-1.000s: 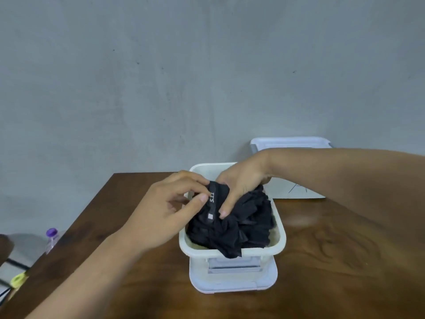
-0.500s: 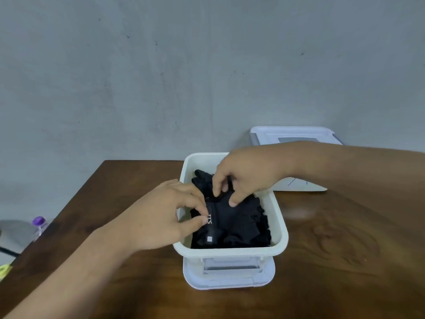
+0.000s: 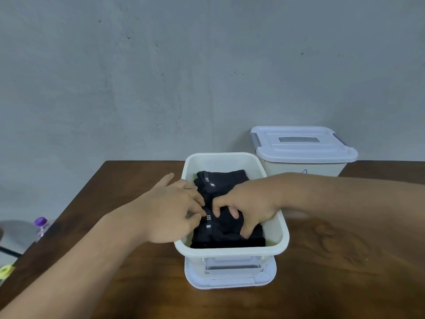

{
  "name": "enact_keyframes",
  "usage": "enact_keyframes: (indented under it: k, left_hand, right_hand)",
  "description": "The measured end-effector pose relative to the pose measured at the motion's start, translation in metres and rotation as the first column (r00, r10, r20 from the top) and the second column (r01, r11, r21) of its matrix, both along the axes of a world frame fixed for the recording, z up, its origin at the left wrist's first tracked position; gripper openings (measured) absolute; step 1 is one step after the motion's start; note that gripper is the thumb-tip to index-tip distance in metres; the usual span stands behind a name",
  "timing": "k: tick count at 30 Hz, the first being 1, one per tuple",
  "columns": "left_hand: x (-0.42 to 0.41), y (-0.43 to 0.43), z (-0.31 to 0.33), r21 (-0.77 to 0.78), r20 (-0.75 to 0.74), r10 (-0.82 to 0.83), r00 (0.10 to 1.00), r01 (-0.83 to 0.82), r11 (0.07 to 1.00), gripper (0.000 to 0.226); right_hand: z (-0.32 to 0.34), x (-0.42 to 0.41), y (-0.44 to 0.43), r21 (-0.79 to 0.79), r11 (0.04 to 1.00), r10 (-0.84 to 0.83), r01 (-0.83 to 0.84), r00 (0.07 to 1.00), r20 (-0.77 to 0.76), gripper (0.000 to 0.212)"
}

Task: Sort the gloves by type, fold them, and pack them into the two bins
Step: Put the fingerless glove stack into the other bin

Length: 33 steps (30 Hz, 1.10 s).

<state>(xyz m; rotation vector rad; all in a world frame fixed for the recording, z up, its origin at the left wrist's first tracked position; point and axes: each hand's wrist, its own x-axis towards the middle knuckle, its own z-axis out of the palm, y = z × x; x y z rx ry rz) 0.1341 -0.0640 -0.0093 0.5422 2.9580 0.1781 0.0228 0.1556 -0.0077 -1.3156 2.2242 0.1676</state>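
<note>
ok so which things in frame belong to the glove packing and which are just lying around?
Job: black gloves, folded in the open white bin; a lid under it; closed second bin behind; left hand and right hand, both pinching the gloves.
Lying about: purple-capped bottle and a yellow-green item past the table's left edge, too cropped to identify.

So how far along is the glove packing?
Done: rear bin is lidded, contents hidden; black gloves lie folded in the open bin. In hand: left hand and right hand pinch the front glove. Left: likely fitting the lid lying underneath.
</note>
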Motion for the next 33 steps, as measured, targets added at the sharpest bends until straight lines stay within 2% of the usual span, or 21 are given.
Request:
enact_keyframes:
  k: [2,4,6,7,9,11,13,17,20,22,23,25,28,30,33]
  left_hand:
    - [0.001,-0.002,0.002,0.066,-0.032,0.0,0.999,0.003,0.998,0.033]
    - [0.0,-0.003,0.003,0.201,-0.119,0.028,0.993,-0.004,0.979,0.024]
    - [-0.003,0.001,0.005,0.342,-0.231,0.088,0.969,-0.004,0.94,0.014]
    - [-0.005,0.006,0.007,0.369,-0.269,0.108,0.957,-0.001,0.929,0.014]
    - [-0.011,0.016,0.012,0.296,-0.257,0.094,0.962,-0.014,0.955,0.037]
    - [-0.018,0.023,0.014,0.108,-0.191,0.043,0.981,-0.023,0.994,0.056]
    - [-0.027,0.026,0.013,-0.03,-0.119,0.032,0.992,-0.036,0.999,0.056]
    - [-0.04,0.029,0.006,-0.116,-0.012,0.077,0.997,-0.078,0.99,0.057]
    - [-0.046,0.028,0.006,-0.106,0.022,0.077,0.997,-0.074,0.992,0.061]
    - [-0.05,0.022,0.011,0.026,0.004,0.11,0.994,-0.11,0.994,0.056]
    - [-0.053,0.018,0.014,0.142,-0.027,0.146,0.989,-0.14,0.98,0.05]
    - [-0.062,0.008,0.014,0.374,-0.105,0.258,0.96,-0.202,0.905,0.04]
    - [-0.073,-0.003,0.003,0.534,-0.081,0.434,0.897,-0.329,0.779,0.049]
    - [-0.08,-0.008,-0.007,0.598,0.056,0.505,0.861,-0.434,0.674,0.058]
    - [-0.083,-0.012,-0.014,0.695,0.312,0.525,0.792,-0.566,0.443,0.048]
  right_hand:
    - [0.009,0.0,0.005,-0.029,1.0,-0.004,0.005,1.0,0.007,0.067]
    - [0.026,-0.002,0.015,-0.106,0.994,-0.036,0.039,0.999,0.033,0.049]
    - [0.038,-0.005,0.024,-0.266,0.957,-0.111,0.114,0.993,0.026,0.028]
    - [0.04,-0.007,0.027,-0.346,0.926,-0.158,0.152,0.987,0.01,0.025]
    - [0.038,-0.007,0.029,-0.404,0.899,-0.215,0.17,0.974,-0.067,0.037]
    - [0.031,-0.003,0.029,-0.32,0.938,-0.197,0.133,0.964,-0.177,0.06]
    - [0.022,0.003,0.029,-0.202,0.973,-0.166,0.114,0.95,-0.263,0.074]
    - [0.004,0.005,0.023,-0.119,0.986,-0.147,0.114,0.935,-0.324,0.077]
    - [0.0,0.004,0.026,-0.197,0.966,-0.218,0.167,0.936,-0.276,0.069]
    - [0.001,0.008,0.034,-0.389,0.895,-0.318,0.22,0.925,-0.209,0.051]
    - [0.001,0.01,0.04,-0.515,0.823,-0.379,0.24,0.908,-0.181,0.042]
    - [-0.001,0.016,0.05,-0.691,0.658,-0.512,0.3,0.851,-0.117,0.035]
    - [-0.004,0.025,0.061,-0.715,0.533,-0.667,0.452,0.745,-0.027,0.052]
    - [-0.003,0.028,0.067,-0.672,0.472,-0.721,0.571,0.688,0.078,0.059]
    - [-0.003,0.039,0.075,-0.562,0.382,-0.707,0.734,0.624,0.333,0.047]
